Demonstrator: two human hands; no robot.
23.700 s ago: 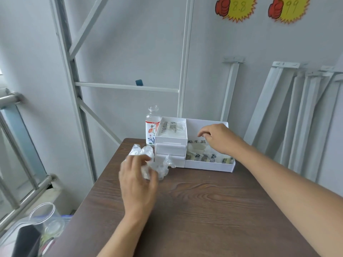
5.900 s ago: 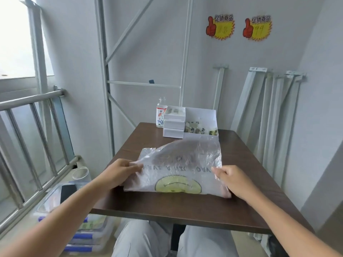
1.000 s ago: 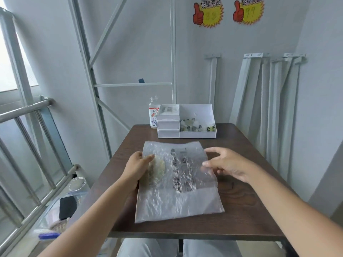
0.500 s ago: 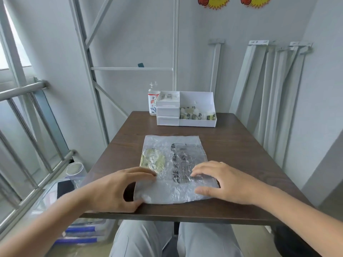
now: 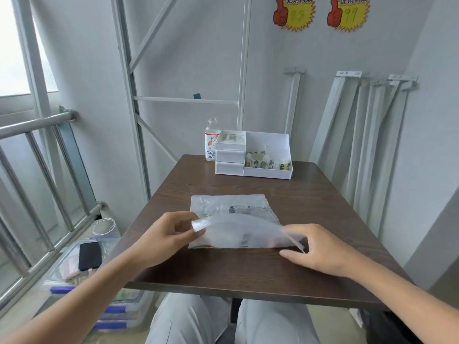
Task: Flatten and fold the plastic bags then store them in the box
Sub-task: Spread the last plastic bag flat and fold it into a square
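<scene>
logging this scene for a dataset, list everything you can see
bag: 1, clear, printed, mid table, near edge lifted
table: 1, brown, centre
box: 1, white, table's far end
folded bags: several, clear, in box
bottle: 1, clear, left of box
stickers: 2, red-yellow, wall
rails: several, white, leaning on right wall
jar: 1, clear, floor left
left hand: 1, pinches bag's left corner
right hand: 1, pinches bag's right corner

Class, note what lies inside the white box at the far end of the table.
In the white box, the open compartment holds a row of folded bags with dark print; the top tray seems to hold another. The two drawers are closed, so their contents are hidden.
</scene>
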